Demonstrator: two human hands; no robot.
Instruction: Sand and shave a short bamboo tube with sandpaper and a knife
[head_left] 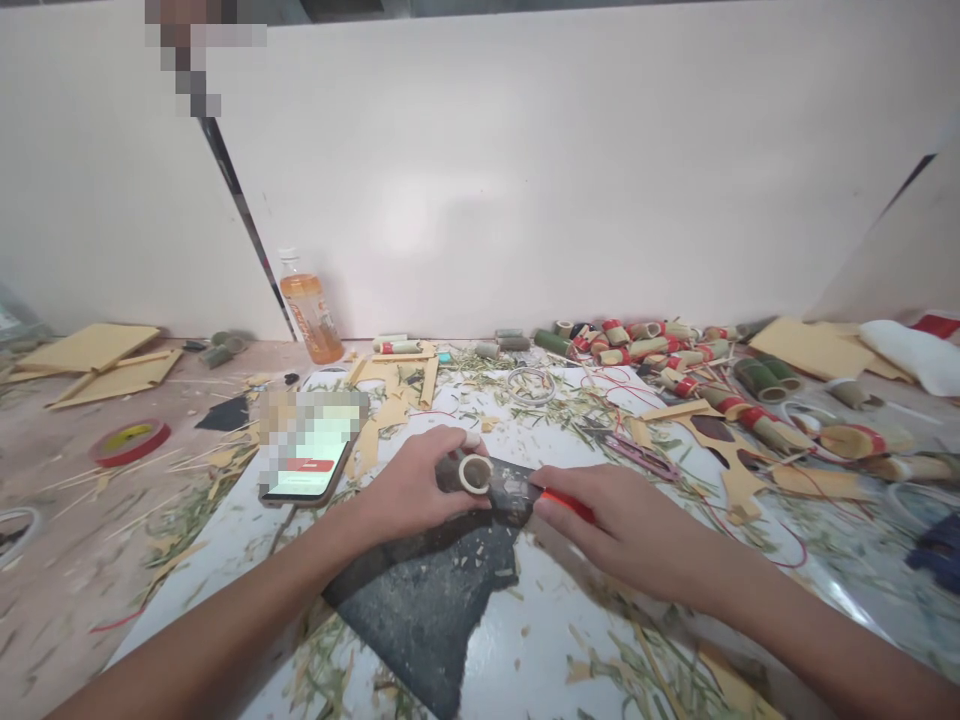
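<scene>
My left hand (424, 485) is closed around a short hollow bamboo tube (475, 474), its pale cut end facing me. Beneath it lies a dark, ragged-edged sheet (431, 600) strewn with small chips. Just right of the tube, my right hand (600, 515) grips a tool with a red-orange handle (568, 503). Most of that tool is hidden by the fingers, so its exact kind does not show. The tool and the tube appear slightly apart.
A phone (315, 455) stands at left, with a drink bottle (311, 310) behind it. Red tape (130, 442) lies farther left. Bamboo pieces with red bands (649, 348) are heaped at back right, near a pink-handled cutter (641, 456). Green shavings (645, 665) litter the white board.
</scene>
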